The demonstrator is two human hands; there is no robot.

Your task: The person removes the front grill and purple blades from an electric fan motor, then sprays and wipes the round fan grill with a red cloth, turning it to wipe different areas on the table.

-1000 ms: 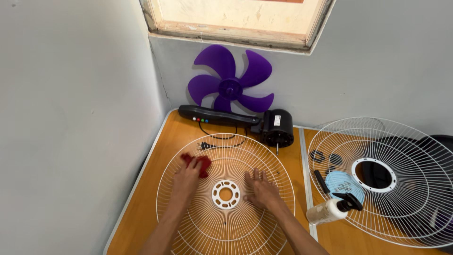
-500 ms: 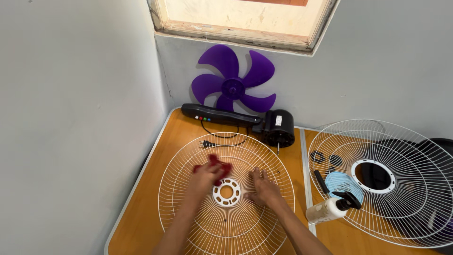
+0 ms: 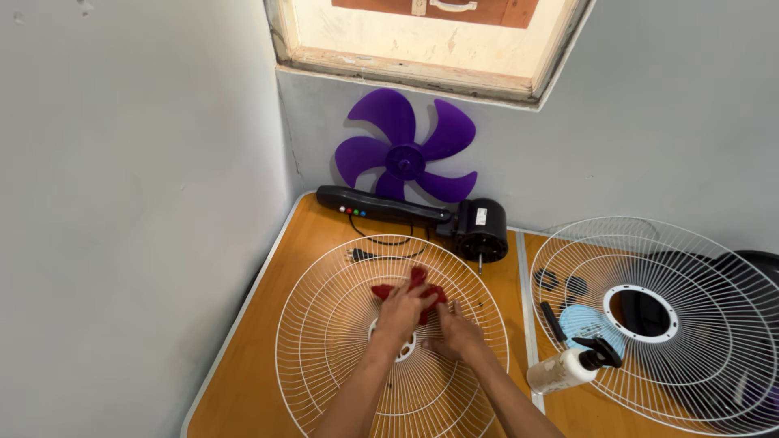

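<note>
The white fan grille (image 3: 392,341) lies flat on the orange desk (image 3: 268,324) so its wires can be rubbed: the left hand (image 3: 403,310) clutches a red cloth (image 3: 412,288) near its hub, while the right hand (image 3: 457,335) presses open-fingered to steady it

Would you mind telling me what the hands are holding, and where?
The left hand grips a red cloth by its near end; the right hand holds nothing, resting on the white fan guard.
</note>
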